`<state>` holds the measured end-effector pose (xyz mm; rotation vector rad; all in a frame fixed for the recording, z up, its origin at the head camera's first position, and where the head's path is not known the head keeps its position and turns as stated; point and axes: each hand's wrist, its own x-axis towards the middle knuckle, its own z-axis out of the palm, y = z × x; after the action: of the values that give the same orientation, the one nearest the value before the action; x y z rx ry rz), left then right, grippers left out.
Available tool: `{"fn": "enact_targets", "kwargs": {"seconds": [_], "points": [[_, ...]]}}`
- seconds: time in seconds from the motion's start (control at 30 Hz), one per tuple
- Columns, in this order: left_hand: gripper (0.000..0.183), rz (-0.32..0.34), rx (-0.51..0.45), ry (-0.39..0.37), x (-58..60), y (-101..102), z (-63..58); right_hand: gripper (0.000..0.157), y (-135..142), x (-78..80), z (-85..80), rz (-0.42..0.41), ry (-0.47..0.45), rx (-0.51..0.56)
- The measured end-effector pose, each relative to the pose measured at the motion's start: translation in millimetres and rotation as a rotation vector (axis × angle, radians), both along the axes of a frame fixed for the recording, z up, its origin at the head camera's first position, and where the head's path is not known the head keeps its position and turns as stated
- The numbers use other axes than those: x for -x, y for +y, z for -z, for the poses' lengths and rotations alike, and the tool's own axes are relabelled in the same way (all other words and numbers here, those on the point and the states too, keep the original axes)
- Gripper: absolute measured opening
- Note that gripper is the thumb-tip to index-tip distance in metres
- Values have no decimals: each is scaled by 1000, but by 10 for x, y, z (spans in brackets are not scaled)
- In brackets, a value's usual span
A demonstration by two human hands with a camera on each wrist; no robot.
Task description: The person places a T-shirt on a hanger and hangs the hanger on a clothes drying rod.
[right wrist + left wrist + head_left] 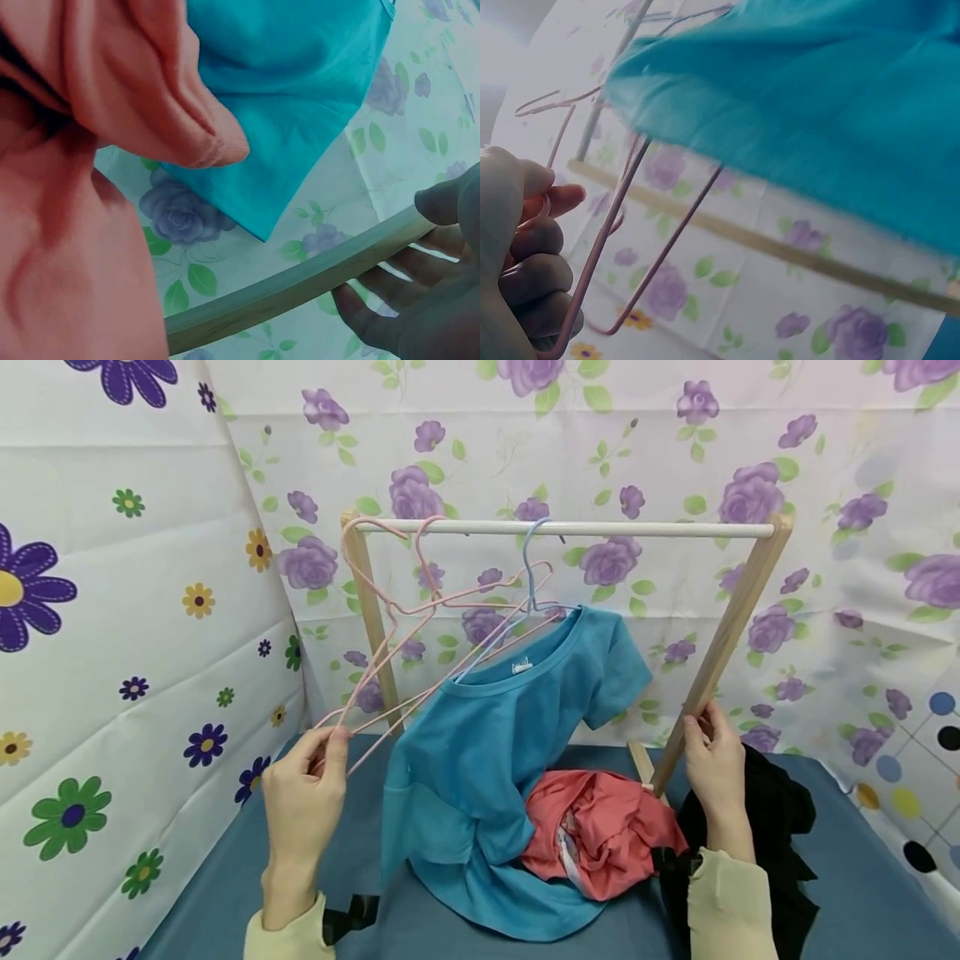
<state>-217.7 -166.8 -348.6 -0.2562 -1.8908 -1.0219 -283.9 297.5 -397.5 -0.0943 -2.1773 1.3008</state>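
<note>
The left hand [303, 785] pinches the outer end of the thin pink wire hangers [604, 231] between thumb and fingers; how many wires it catches I cannot tell. Their hooks sit toward the left of the white horizontal rail [637, 530]. The right hand [716, 764] grips the pale wooden post [723, 631], thumb opposite fingers. The bright blue short-sleeved shirt [487, 768] hangs tilted below the light-blue wire hanger [530, 568]. Good handling likely means steadying the post, pinching lightly and keeping crossed wires clear of the neckline.
</note>
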Motion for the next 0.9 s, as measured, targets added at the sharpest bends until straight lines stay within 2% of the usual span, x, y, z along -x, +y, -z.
{"fn": "enact_targets", "kwargs": {"seconds": [0.1,0.2,0.37,0.47,0.57,0.7,0.8,0.9], "points": [[9,-28,4,19,-52,-86,-25,49,-17,-58,-25,30,-29,-23],[7,-29,0,32,-88,-158,-50,47,-48,-130,-69,103,-35,-44],[7,-14,-13,52,-153,-261,-89,32,-124,-238,-166,258,41,-72],[8,-9,-19,78,-187,-327,-106,25,-155,-280,-208,274,58,-133],[8,2,-22,107,-209,-394,-118,29,-159,-303,-227,205,-25,-233],[8,15,-38,132,-254,-464,-144,36,-138,-281,-197,7,-192,-370],[10,2,-56,149,-300,-492,-167,39,-137,-229,-130,-156,-307,-412],[13,-18,-72,165,-348,-505,-189,39,-160,-172,-59,-234,-382,-420]]}}
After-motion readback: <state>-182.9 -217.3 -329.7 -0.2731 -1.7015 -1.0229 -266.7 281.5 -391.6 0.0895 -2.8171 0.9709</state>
